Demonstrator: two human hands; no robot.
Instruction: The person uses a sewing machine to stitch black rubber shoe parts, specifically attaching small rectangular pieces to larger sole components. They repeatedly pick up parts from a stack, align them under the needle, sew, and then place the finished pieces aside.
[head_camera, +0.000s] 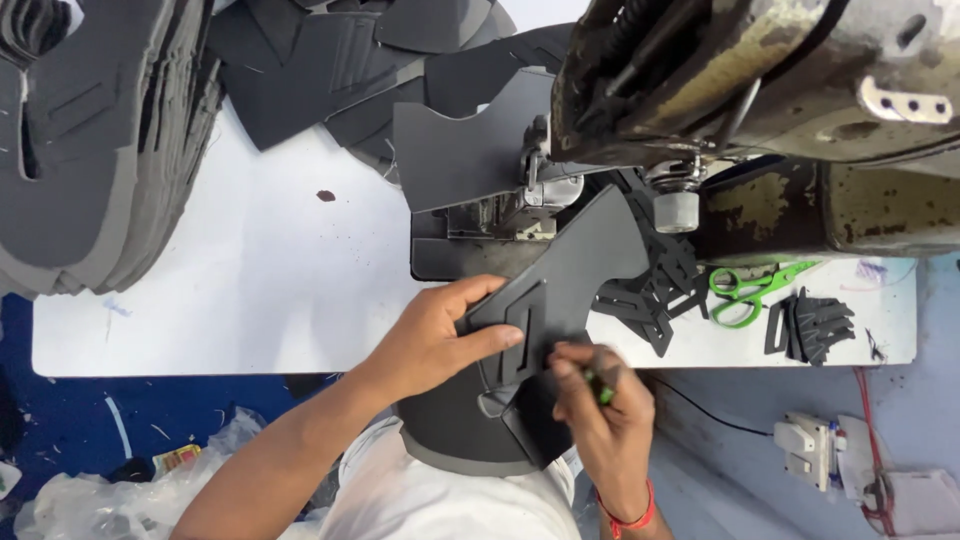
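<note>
The white counter (250, 290) runs across in front of you, with the worn sewing machine (760, 90) looming over its far right side and a tall stack of dark grey cut panels (90, 150) at the far left. Your left forearm comes up from the lower left, wrist bent inward, and your left hand (435, 335) lies palm down with fingers pressed flat on the large grey panel (580, 270), which slopes from the machine's needle area down over the counter edge toward your lap. Your right hand (600, 405), red band at the wrist, curls beside it, fingertips pinched on a small green tool (604, 392) and touching the same panel. Green scissors (750, 290) lie to the right.
</note>
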